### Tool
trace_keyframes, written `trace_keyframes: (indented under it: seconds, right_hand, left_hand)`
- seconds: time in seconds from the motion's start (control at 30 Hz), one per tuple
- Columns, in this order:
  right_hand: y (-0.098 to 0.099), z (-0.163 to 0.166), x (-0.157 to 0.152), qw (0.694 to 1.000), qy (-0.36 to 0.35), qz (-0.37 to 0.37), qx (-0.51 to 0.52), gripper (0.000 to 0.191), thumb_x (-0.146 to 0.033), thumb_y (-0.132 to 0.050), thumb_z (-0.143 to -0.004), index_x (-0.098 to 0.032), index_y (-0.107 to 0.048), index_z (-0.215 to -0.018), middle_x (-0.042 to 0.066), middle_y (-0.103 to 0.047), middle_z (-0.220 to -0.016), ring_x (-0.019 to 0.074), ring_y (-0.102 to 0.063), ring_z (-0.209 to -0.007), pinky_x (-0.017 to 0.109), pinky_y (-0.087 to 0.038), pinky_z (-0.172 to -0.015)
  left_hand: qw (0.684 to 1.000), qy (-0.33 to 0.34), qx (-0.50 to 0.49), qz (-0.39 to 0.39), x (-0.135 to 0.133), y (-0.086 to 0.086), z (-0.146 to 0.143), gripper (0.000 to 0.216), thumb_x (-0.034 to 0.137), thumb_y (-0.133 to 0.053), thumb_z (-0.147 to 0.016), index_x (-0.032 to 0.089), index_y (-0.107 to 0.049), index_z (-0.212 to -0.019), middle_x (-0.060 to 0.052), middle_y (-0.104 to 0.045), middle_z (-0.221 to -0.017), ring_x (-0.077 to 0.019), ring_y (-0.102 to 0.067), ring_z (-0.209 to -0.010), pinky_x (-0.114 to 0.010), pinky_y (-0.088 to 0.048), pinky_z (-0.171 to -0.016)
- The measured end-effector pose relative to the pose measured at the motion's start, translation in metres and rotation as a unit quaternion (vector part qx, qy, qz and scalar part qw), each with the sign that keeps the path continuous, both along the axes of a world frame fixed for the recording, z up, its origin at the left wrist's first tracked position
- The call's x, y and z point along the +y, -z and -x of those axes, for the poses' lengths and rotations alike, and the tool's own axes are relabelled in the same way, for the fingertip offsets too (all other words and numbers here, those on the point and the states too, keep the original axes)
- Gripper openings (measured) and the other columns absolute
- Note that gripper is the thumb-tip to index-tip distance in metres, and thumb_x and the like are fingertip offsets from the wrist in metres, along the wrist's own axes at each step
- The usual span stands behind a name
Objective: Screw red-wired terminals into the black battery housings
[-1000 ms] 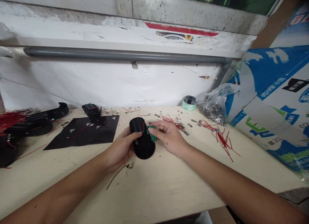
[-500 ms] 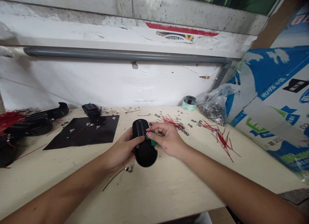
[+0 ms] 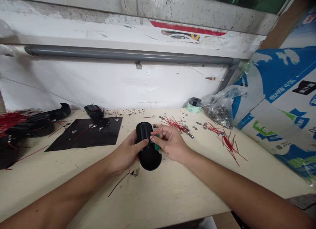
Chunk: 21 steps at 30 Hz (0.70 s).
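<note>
Item: your left hand (image 3: 126, 150) is gripping a black housing (image 3: 149, 156) over the worktop (image 3: 172, 192). Item: your right hand (image 3: 171, 141) is pinching a green piece (image 3: 157, 146) at the housing's right side. Item: a red wire (image 3: 155, 134) is sticking out between your hands.

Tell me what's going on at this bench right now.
A person is working on a black housing with two bare hands. The left hand grips it from the side, while the right hand pinches a green piece at its right edge. A short red wire shows by the fingertips, and a thin black wire below the left hand. Loose red wires lie to the right, a black sheet to the left.
</note>
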State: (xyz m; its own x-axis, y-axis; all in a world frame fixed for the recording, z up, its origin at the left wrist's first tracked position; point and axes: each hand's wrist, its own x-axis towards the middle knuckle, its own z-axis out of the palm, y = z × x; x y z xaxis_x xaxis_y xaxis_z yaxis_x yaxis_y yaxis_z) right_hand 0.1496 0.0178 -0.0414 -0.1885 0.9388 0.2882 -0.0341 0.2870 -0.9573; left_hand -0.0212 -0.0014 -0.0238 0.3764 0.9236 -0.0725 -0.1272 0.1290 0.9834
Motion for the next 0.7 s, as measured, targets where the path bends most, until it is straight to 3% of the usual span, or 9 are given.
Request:
trace_keyframes:
  seconds: [0.23,0.37,0.5,0.6,0.7]
  right_hand:
    - [-0.001,0.001,-0.003,1.0,0.007,0.013,-0.018,0.024,-0.039,-0.076,-0.073,-0.018,-0.064,-0.077,-0.005,-0.049,-0.055,0.0108,-0.04,-0.049,0.025,-0.031,-0.045]
    - [-0.006,-0.003,0.001,1.0,-0.001,0.022,0.02,0.023,-0.037,-0.078,-0.071,-0.018,-0.067,-0.079,0.0,-0.058,-0.067,0.0133,-0.051,-0.059,0.028,-0.041,-0.055]
    - [-0.021,-0.017,0.006,0.991,-0.009,0.072,0.111,0.031,-0.037,-0.076,-0.074,-0.02,-0.066,-0.098,-0.001,-0.056,-0.074,0.0138,-0.055,-0.061,0.031,-0.049,-0.058]
    - [-0.036,-0.03,0.004,0.988,-0.057,0.109,0.098,0.026,-0.038,-0.071,-0.079,-0.02,-0.058,-0.093,0.0,-0.057,-0.08,0.0129,-0.054,-0.055,0.026,-0.042,-0.044]
    - [-0.05,-0.037,-0.006,0.988,-0.087,0.123,0.036,0.016,-0.034,-0.06,-0.086,-0.021,-0.051,-0.092,-0.001,-0.057,-0.076,0.0078,-0.04,-0.043,0.022,-0.025,-0.038]
  left_hand:
    - [1.0,0.011,-0.006,0.008,0.0,-0.001,0.0,0.036,0.03,-0.067,-0.086,0.02,-0.057,-0.119,-0.006,-0.068,-0.107,-0.018,-0.064,-0.091,-0.029,-0.05,-0.077]
    - [0.998,-0.016,-0.032,0.059,-0.001,-0.006,-0.001,0.036,0.025,-0.067,-0.084,0.021,-0.059,-0.119,-0.007,-0.069,-0.108,-0.0186,-0.066,-0.09,-0.029,-0.053,-0.076]
    - [0.987,-0.024,-0.084,0.136,0.003,-0.011,0.004,0.037,0.026,-0.061,-0.086,0.017,-0.055,-0.121,-0.013,-0.068,-0.107,-0.0258,-0.068,-0.085,-0.042,-0.06,-0.067]
    - [0.976,-0.02,-0.132,0.169,0.01,-0.011,0.009,0.033,0.025,-0.056,-0.088,0.01,-0.056,-0.117,-0.017,-0.068,-0.108,-0.0267,-0.069,-0.087,-0.047,-0.061,-0.075]
    - [0.971,-0.013,-0.154,0.185,0.015,-0.009,0.012,0.034,0.025,-0.054,-0.089,0.007,-0.056,-0.118,-0.018,-0.067,-0.109,-0.025,-0.069,-0.084,-0.045,-0.061,-0.08]
